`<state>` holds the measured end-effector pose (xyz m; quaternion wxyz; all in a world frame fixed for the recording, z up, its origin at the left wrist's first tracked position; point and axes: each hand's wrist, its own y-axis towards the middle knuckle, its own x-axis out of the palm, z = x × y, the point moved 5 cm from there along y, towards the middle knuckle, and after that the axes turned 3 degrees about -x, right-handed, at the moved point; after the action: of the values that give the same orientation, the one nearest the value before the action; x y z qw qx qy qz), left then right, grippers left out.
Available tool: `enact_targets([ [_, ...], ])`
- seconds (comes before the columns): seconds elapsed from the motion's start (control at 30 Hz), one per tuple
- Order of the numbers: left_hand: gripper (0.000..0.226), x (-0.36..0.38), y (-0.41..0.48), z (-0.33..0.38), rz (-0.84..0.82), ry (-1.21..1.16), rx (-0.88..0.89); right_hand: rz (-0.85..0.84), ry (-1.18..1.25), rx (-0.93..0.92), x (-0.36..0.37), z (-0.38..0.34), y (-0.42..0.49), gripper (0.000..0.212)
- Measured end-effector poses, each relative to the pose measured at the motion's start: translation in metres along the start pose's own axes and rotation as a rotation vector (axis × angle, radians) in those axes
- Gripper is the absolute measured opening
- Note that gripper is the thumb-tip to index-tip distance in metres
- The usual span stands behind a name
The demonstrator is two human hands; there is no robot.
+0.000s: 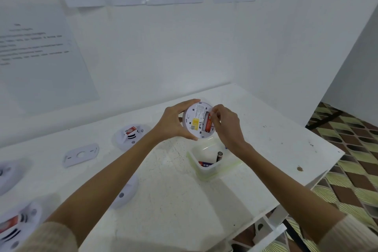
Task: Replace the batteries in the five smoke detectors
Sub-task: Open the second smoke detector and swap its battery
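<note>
My left hand (173, 121) grips a round white smoke detector (194, 120) held above the table with its back facing me. A yellow label and an open battery bay show on that back. An orange battery (208, 123) lies in the bay, and the fingertips of my right hand (224, 123) pinch it at the bay's right side. Below my hands stands a clear plastic container (206, 167) with a black battery (219, 156) upright inside and a red and blue battery lying at its bottom.
Other white detectors lie on the white table (276, 149): one at back left (131, 136) with a red battery on it, one under my left forearm (124, 194), two at the left edge (18, 223). A loose mounting plate (80, 154) lies flat. The table's right edge drops to patterned floor.
</note>
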<state>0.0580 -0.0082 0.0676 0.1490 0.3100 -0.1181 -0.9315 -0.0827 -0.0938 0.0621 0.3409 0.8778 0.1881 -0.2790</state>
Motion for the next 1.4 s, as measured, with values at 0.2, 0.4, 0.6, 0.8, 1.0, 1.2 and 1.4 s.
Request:
enact_targets([
  [0.2, 0.097, 0.002, 0.0, -0.005, -0.023, 0.009, -0.002, -0.012, 0.062, 0.042, -0.001, 0.003, -0.002, 0.017],
  [0.4, 0.097, 0.005, 0.004, -0.006, -0.034, -0.001, -0.003, 0.046, 0.073, 0.066, -0.001, 0.005, 0.001, 0.019],
  [0.6, 0.098, 0.005, 0.006, -0.01, -0.027, -0.017, -0.015, 0.103, 0.188, 0.11, -0.001, 0.001, 0.0, 0.017],
  [0.8, 0.099, 0.0, 0.009, -0.008, -0.019, -0.055, -0.029, 0.179, -0.018, 0.022, -0.01, -0.003, 0.001, 0.005],
  [1.0, 0.098, -0.011, 0.012, -0.012, 0.006, -0.074, -0.052, 0.113, 0.038, -0.279, -0.011, -0.006, 0.003, 0.019],
  [1.2, 0.099, -0.022, 0.016, -0.011, 0.01, -0.09, -0.065, -0.082, 0.006, -0.457, -0.012, 0.005, 0.004, 0.02],
  [1.4, 0.098, -0.027, 0.023, -0.012, -0.009, -0.106, -0.064, -0.368, 0.156, -0.304, -0.007, 0.017, -0.002, 0.023],
])
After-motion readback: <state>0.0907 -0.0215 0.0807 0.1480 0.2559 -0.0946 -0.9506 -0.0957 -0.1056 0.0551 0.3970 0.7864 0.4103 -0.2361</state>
